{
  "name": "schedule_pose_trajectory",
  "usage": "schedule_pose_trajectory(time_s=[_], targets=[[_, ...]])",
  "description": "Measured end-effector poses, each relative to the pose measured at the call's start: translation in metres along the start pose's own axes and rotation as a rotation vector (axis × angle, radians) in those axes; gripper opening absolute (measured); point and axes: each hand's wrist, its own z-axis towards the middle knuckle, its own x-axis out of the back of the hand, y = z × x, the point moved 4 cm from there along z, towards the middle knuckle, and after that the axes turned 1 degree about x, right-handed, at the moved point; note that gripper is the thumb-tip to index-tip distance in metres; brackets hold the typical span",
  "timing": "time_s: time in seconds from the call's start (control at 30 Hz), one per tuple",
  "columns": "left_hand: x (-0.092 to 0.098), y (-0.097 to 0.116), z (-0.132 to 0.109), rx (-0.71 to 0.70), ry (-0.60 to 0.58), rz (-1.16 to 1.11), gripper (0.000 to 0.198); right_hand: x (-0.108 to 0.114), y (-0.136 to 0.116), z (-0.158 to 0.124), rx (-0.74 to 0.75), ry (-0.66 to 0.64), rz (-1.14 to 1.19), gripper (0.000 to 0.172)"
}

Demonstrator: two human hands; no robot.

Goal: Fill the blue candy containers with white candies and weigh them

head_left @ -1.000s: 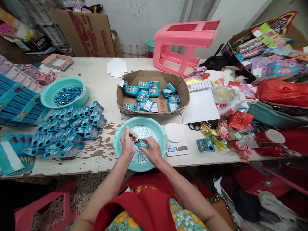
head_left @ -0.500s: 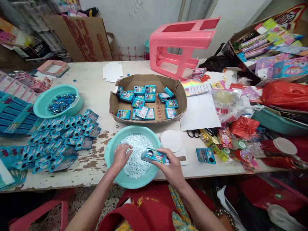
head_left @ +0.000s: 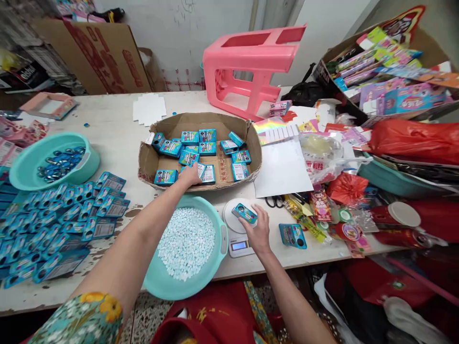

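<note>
Hands were seen well apart in the head view. The left hand (head_left: 189, 176) was reached over the near wall of the cardboard tray (head_left: 201, 120), fingers laid on a box (head_left: 202, 172) inside; whether it was gripped could not be told. The right hand (head_left: 258, 229) was closed by its fingertips on a small blue box (head_left: 244, 213), which was set on the pan of the scale (head_left: 239, 245). The scale was placed just beside the right rim of the teal basin (head_left: 172, 289) of white pellets (head_left: 186, 243), whose near rim overhung the table (head_left: 118, 143) edge. Only a narrow strip was left between tray and basin; bare table was seen left of the tray.
</note>
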Motion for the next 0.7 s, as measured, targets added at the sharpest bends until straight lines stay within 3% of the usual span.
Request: schedule_pose_trajectory(time_s=[0.07,0.17,0.23,0.27,0.33,0.4,0.47,0.5,0.53,0.57,0.6,0.63,0.7], targets=[[0.004,-0.003,-0.006,0.008,0.053,-0.071,0.089,0.015,-0.02,0.001,0.066,0.066,-0.046,0.05],[0.033,-0.012,-0.04,-0.089,0.142,-0.243,0.08,0.041,-0.062,0.01,0.167,0.08,-0.001,0.04],[0.057,-0.012,-0.087,-0.319,0.132,-0.351,0.073,0.053,-0.094,0.019,0.233,0.045,0.083,0.037],[0.065,-0.009,-0.117,-0.498,0.04,-0.379,0.07,0.055,-0.109,0.023,0.249,0.003,0.124,0.038],[0.071,-0.005,-0.185,-0.797,-0.17,-0.403,0.064,0.045,-0.131,0.026,0.22,-0.189,0.205,0.047],[0.06,-0.011,-0.24,-0.931,-0.342,-0.441,0.055,0.018,-0.143,0.013,0.135,-0.562,0.32,0.054],[0.036,-0.026,-0.261,-0.888,-0.383,-0.591,0.047,-0.011,-0.145,-0.018,0.024,-0.971,0.484,0.05],[0.021,-0.038,-0.258,-0.806,-0.333,-0.686,0.044,-0.023,-0.144,-0.037,-0.034,-1.109,0.565,0.046],[0.004,-0.052,-0.247,-0.695,-0.233,-0.755,0.042,-0.032,-0.14,-0.054,-0.09,-1.155,0.622,0.042],[-0.014,-0.066,-0.233,-0.565,-0.111,-0.76,0.042,-0.04,-0.136,-0.07,-0.134,-1.119,0.643,0.04],[-0.033,-0.08,-0.217,-0.429,0.017,-0.673,0.042,-0.046,-0.13,-0.083,-0.161,-1.003,0.63,0.04],[-0.052,-0.09,-0.202,-0.321,0.11,-0.532,0.043,-0.051,-0.123,-0.094,-0.168,-0.847,0.597,0.04],[-0.088,-0.099,-0.186,-0.193,0.18,-0.239,0.045,-0.055,-0.112,-0.111,-0.149,-0.495,0.518,0.043]])
